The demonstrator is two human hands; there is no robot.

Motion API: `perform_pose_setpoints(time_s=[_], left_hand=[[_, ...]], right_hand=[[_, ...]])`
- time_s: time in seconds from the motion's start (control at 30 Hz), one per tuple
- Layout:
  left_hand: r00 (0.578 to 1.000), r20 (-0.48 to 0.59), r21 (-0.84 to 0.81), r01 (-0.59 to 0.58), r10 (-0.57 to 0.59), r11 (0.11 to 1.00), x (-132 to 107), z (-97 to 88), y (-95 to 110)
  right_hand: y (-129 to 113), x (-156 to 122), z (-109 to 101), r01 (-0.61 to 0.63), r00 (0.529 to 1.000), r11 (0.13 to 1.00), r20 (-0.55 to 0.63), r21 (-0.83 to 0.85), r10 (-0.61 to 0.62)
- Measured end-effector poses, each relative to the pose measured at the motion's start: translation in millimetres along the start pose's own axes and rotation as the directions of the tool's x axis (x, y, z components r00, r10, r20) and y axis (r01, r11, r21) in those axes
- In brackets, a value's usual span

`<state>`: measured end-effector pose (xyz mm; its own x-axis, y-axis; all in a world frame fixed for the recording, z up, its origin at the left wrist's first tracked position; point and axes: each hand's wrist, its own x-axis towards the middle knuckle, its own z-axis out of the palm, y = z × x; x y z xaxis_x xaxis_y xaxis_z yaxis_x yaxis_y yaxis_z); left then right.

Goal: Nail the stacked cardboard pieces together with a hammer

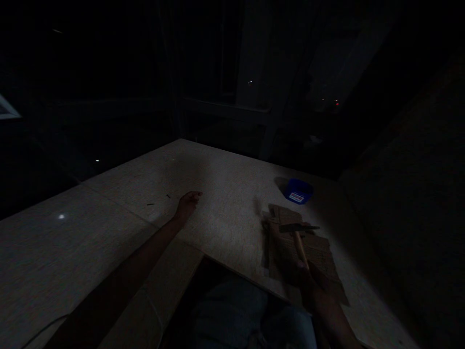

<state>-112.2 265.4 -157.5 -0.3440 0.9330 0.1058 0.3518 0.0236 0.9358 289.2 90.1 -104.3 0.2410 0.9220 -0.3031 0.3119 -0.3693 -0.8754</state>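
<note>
A hammer (300, 245) with a wooden handle and a dark head is in my right hand (308, 281), whose fingers wrap round the lower handle. The hammer head is over a pile of brown cardboard pieces (327, 257). My left hand (187, 203) hovers over or rests on the pale surface, its fingers curled together; whatever they hold, if anything, is too dark to make out. Left of it lie two small, thin dark pieces, one slanted (168, 196) and one nearly level (150, 204), nail-like in shape.
A blue plastic tub (298, 191) with a white and red label stands behind the cardboard. The pale surface (225, 194) has a cut-out corner at my lap. A thin cable (43, 329) runs at the lower left. Darkness hides most of the background.
</note>
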Motion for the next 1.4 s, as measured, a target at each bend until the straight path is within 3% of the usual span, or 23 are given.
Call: perform_pose_setpoints(time_s=[0.07,0.13,0.27,0.4,0.47,0.57,0.63,0.73,0.83,0.97,1.4], left_hand=[[0.987,0.158,-0.228,0.055,-0.019,0.972,-17,29.4,22],[0.963,0.269,-0.344,0.1,-0.005,0.934,-37,60.6,43],[0.911,0.413,-0.422,0.205,-0.015,0.883,-74,125.1,74],[0.853,0.521,-0.423,0.284,-0.026,0.861,-100,185.9,82],[0.852,0.524,-0.395,0.232,0.011,0.889,-108,210.9,81],[0.864,0.477,-0.308,-0.006,0.16,0.951,-114,236.6,79],[0.845,0.458,-0.217,-0.195,0.277,0.956,-114,245.7,81],[0.766,0.481,-0.093,-0.44,0.427,0.893,-112,251.2,84],[0.69,0.518,-0.013,-0.586,0.507,0.811,-109,253.5,84],[0.66,0.535,0.039,-0.643,0.528,0.765,-107,257.9,77],[0.655,0.474,0.031,-0.681,0.588,0.732,-112,263.1,61]], right_hand=[[1,1,-5,-0.032,0.999,0.997,-0.006,0.068,0.033],[4,3,-11,-0.039,0.999,0.994,-0.025,0.106,0.042],[13,7,-24,-0.012,0.998,0.989,-0.053,0.148,0.02],[22,7,-33,-0.034,0.997,0.977,-0.064,0.21,0.049],[26,7,-36,-0.045,0.995,0.972,-0.073,0.231,0.063],[31,7,-38,-0.035,0.994,0.976,-0.091,0.215,0.056],[33,9,-41,-0.022,0.994,0.984,-0.101,0.176,0.04],[35,12,-43,0.036,0.992,0.991,-0.125,0.126,-0.02],[39,17,-44,0.102,0.986,0.988,-0.143,0.118,-0.085],[45,23,-42,0.072,0.993,0.989,-0.104,0.132,-0.059],[50,29,-42,0.105,0.984,0.99,-0.151,0.091,-0.09]])
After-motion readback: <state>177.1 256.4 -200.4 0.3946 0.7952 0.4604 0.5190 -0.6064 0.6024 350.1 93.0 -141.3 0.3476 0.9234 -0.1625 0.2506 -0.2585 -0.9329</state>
